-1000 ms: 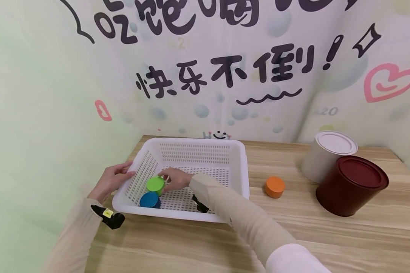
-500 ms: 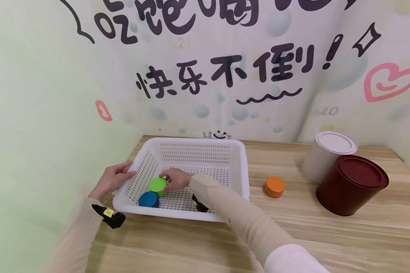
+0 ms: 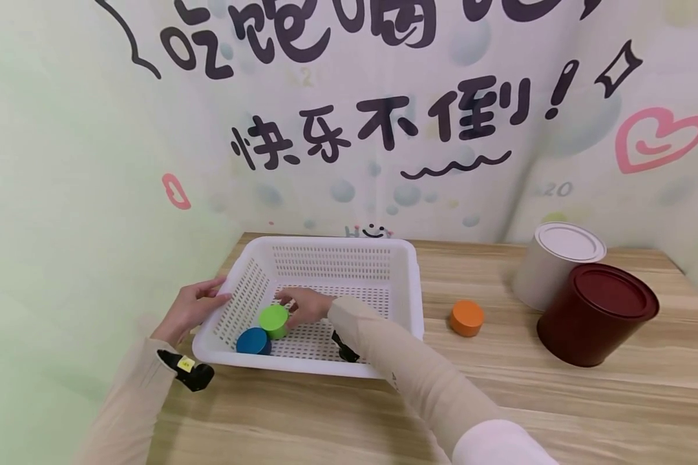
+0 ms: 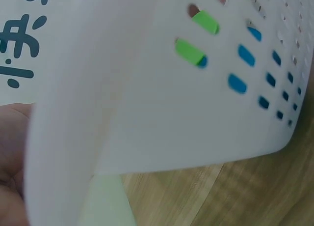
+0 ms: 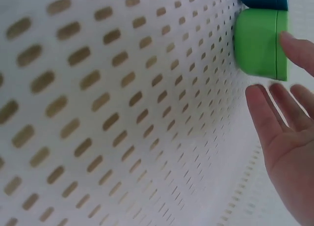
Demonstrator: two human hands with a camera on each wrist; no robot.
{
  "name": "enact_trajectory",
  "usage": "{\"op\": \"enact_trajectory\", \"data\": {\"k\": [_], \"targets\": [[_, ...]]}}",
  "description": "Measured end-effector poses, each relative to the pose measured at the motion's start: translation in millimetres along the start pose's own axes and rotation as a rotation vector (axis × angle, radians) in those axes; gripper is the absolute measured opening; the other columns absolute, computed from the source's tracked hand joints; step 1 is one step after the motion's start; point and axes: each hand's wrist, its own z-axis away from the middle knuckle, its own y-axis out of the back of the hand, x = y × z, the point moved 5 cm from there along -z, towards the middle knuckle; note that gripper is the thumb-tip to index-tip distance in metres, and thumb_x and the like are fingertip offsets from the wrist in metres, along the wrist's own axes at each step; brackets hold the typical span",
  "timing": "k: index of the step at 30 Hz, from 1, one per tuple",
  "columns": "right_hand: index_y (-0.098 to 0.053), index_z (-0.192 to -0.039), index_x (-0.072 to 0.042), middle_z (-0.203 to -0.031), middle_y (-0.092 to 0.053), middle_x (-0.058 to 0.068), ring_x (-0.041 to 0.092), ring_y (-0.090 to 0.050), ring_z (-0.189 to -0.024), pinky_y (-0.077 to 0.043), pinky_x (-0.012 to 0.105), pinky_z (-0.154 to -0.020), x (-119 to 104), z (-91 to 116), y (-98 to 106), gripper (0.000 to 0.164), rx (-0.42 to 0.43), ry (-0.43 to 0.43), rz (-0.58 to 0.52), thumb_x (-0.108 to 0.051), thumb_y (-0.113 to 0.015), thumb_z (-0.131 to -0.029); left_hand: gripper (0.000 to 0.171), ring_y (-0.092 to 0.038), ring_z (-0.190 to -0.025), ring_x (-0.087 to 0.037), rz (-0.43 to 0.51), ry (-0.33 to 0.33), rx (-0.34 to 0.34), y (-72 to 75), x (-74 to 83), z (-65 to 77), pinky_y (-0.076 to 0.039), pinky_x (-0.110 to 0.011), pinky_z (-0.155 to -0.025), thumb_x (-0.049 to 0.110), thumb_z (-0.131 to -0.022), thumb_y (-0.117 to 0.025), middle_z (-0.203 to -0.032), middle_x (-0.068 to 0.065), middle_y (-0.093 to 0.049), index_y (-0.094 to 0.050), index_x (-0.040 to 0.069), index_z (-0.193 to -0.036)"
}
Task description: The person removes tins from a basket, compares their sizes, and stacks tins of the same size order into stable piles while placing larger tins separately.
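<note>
A white perforated plastic basket (image 3: 407,290) stands on the wooden table. My left hand (image 3: 189,310) holds its left rim; in the left wrist view only part of that hand (image 4: 12,162) shows behind the rim. Inside, a small green round lidded container (image 3: 274,321) sits beside a blue one (image 3: 253,341), near the left front corner. My right hand (image 3: 307,305) reaches in by the green container. In the right wrist view its thumb overlaps the lid edge of the green container (image 5: 257,44), while the straight fingers (image 5: 262,108) are spread apart from it.
An orange round container (image 3: 467,318) stands on the table (image 3: 302,413) right of the basket. Farther right are a white can (image 3: 552,271) and a dark red can (image 3: 596,316). A printed cloth (image 3: 360,187) hangs behind the table.
The green container has shifted slightly right inside the basket, and the right hand has moved a little right with it. The left hand keeps its place on the rim.
</note>
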Motion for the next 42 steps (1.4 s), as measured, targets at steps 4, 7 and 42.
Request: {"op": "enact_trajectory", "data": {"k": [4, 7, 42], "targets": [[-0.051, -0.124, -0.007, -0.106, -0.056, 0.004, 0.012, -0.054, -0.095, -0.043, 0.019, -0.076, 4, 2, 4, 0.049, 0.010, -0.017, 0.022, -0.013, -0.069, -0.079, 0.063, -0.058, -0.080, -0.022, -0.002, -0.001, -0.001, -0.6, 0.8, 0.3, -0.051, -0.029, -0.068, 0.032, -0.089, -0.055, -0.112, -0.020, -0.047, -0.030, 0.008, -0.140], [-0.056, -0.115, -0.008, -0.096, -0.056, 0.002, 0.010, -0.051, -0.086, -0.042, 0.019, -0.071, 6, 4, 8, 0.041, 0.016, -0.040, 0.030, -0.015, -0.071, -0.077, 0.063, -0.058, -0.081, -0.022, -0.006, -0.003, -0.001, -0.6, 1.5, 0.2, -0.051, -0.029, -0.068, 0.032, -0.089, -0.055, -0.112, -0.020, -0.047, -0.029, 0.008, -0.140], [-0.049, -0.124, -0.012, -0.111, -0.052, 0.001, 0.017, -0.049, -0.099, -0.043, 0.023, -0.080, -34, 56, 66, 0.054, 0.069, 0.127, -0.073, -0.016, -0.073, -0.075, 0.067, -0.058, -0.083, -0.025, 0.021, -0.023, -0.006, -1.1, -3.8, -0.1, -0.051, -0.030, -0.069, 0.036, -0.087, -0.056, -0.113, -0.021, -0.049, -0.028, 0.009, -0.141]]}}
